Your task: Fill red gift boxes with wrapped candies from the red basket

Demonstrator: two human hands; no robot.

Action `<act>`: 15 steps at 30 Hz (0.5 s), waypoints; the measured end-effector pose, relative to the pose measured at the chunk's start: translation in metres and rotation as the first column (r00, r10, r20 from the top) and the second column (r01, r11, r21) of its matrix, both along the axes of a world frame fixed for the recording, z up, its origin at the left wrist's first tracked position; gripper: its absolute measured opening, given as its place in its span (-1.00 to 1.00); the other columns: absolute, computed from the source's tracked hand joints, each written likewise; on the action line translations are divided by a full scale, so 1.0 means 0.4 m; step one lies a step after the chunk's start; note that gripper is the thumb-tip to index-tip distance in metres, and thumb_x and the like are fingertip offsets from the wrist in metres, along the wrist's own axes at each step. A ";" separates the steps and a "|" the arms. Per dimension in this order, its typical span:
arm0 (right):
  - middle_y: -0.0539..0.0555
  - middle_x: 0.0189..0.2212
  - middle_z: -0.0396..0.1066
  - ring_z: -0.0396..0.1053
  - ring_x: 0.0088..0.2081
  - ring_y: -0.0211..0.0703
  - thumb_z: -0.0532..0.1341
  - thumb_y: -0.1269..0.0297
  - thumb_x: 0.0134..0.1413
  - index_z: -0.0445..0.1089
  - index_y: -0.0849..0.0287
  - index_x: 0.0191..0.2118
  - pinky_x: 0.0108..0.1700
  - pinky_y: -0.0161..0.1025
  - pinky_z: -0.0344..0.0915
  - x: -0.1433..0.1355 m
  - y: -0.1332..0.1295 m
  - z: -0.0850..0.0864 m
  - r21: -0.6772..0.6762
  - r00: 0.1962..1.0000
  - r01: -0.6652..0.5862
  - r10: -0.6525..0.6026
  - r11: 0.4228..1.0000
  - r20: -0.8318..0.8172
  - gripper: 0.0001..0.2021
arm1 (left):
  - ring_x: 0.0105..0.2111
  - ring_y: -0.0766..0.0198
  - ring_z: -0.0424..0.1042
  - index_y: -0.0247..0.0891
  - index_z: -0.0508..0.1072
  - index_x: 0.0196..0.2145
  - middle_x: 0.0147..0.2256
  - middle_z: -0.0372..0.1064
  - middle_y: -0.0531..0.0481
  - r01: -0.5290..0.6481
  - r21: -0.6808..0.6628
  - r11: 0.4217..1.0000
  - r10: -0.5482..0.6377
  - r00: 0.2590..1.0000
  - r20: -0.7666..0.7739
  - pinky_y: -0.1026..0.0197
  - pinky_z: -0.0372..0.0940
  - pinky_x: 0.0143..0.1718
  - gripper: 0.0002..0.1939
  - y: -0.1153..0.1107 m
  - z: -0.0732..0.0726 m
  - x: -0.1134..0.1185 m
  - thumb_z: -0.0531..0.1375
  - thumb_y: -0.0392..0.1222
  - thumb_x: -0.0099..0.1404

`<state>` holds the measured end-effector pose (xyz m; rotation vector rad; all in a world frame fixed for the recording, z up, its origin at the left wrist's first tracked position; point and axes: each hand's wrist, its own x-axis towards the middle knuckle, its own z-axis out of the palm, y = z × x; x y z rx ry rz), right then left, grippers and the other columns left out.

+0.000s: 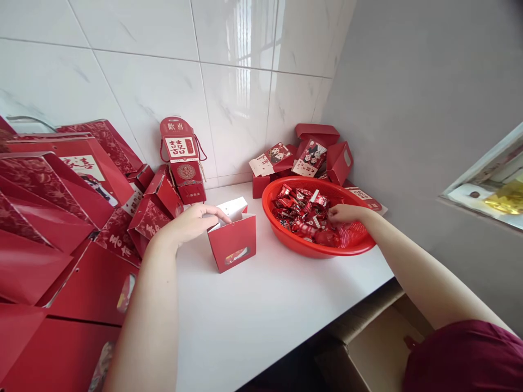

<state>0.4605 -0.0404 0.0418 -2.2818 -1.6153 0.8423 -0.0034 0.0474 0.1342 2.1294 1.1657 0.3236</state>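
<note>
A red paper box [233,245] with an open white-lined top and an oval window stands upright on the white table. My left hand [196,222] is at its upper left edge, a finger reaching over the rim, the thumb side hidden behind the box wall. To the right sits a red plastic basket [286,244] holding many wrapped red candies [304,215]. My right hand [343,215] is inside the basket at the candies' right side, its fingers bent together and pointing down. Whatever lies between those fingertips is too small to make out.
Red boxes and bags [90,283] are piled along the left. Decorated boxes [186,163] stand by the tiled wall, and more red boxes [316,147] lie behind the basket. Below the table's front edge is a cardboard box [379,348].
</note>
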 end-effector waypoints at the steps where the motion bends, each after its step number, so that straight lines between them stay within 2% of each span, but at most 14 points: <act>1: 0.09 -0.56 0.45 0.38 -0.51 -0.13 0.34 0.35 -0.22 0.42 0.18 -0.56 -0.46 -0.26 0.28 0.001 -0.001 -0.005 -0.045 0.999 -0.027 0.029 0.999 0.027 -0.92 | -0.14 0.13 0.48 -0.04 0.61 -0.19 -0.08 0.51 0.14 0.001 0.002 1.000 -0.001 1.000 0.001 0.16 0.33 -0.06 -0.62 0.000 0.000 0.001 0.05 -0.17 0.14; 3: 0.07 -0.54 0.45 0.41 -0.45 -0.08 0.37 0.45 -0.36 0.44 0.16 -0.55 -0.39 -0.22 0.30 -0.003 -0.002 -0.012 -0.092 0.993 -0.063 0.072 0.994 0.096 -0.87 | -0.13 0.13 0.48 -0.04 0.61 -0.20 -0.06 0.50 0.14 0.004 0.011 1.000 -0.004 1.000 -0.002 0.17 0.34 -0.05 -0.63 -0.001 0.003 0.003 0.05 -0.17 0.15; 6: 0.08 -0.53 0.44 0.43 -0.36 0.04 0.38 0.51 -0.44 0.44 0.15 -0.55 -0.28 -0.15 0.31 -0.018 -0.002 -0.019 -0.125 0.973 -0.081 0.106 0.989 0.204 -0.81 | -0.07 0.13 0.46 0.00 0.62 -0.20 -0.01 0.48 0.17 0.052 0.034 0.998 -0.051 0.998 -0.032 0.21 0.33 -0.02 -0.65 -0.016 0.022 -0.003 0.07 -0.16 0.17; 8: 0.10 -0.51 0.45 0.44 -0.31 0.10 0.39 0.54 -0.46 0.44 0.14 -0.55 -0.24 -0.11 0.31 -0.029 -0.003 -0.023 -0.149 0.960 -0.090 0.126 0.985 0.251 -0.78 | -0.03 0.14 0.45 0.05 0.61 -0.17 0.00 0.47 0.19 0.156 0.025 0.987 -0.153 0.985 -0.080 0.24 0.31 0.00 -0.67 -0.041 0.046 -0.013 0.11 -0.14 0.19; 11: 0.12 -0.53 0.45 0.45 -0.33 0.14 0.39 0.57 -0.46 0.47 0.17 -0.51 -0.28 -0.10 0.30 -0.039 -0.007 -0.030 -0.216 0.946 -0.103 0.163 0.971 0.280 -0.75 | -0.02 0.18 0.45 0.10 0.60 -0.14 -0.03 0.50 0.19 0.338 -0.054 0.939 -0.343 0.928 -0.146 0.29 0.29 0.01 -0.68 -0.094 0.087 -0.024 0.18 -0.14 0.17; 13: 0.13 -0.55 0.44 0.45 -0.37 0.14 0.38 0.58 -0.43 0.50 0.23 -0.45 -0.31 -0.12 0.28 -0.042 -0.007 -0.033 -0.270 0.939 -0.109 0.188 0.957 0.289 -0.75 | -0.04 0.18 0.46 0.07 0.60 -0.12 -0.03 0.50 0.16 0.393 -0.105 0.914 -0.406 0.897 -0.178 0.30 0.30 -0.02 -0.67 -0.125 0.107 -0.025 0.17 -0.14 0.17; 15: 0.15 -0.50 0.47 0.46 -0.34 0.13 0.36 0.58 -0.39 0.53 0.27 -0.37 -0.30 -0.13 0.27 -0.043 -0.005 -0.033 -0.292 0.931 -0.124 0.213 0.948 0.296 -0.71 | -0.07 0.17 0.47 0.01 0.60 -0.11 -0.03 0.50 0.11 0.403 -0.127 0.906 -0.422 0.883 -0.204 0.28 0.33 -0.06 -0.66 -0.143 0.117 -0.022 0.17 -0.13 0.18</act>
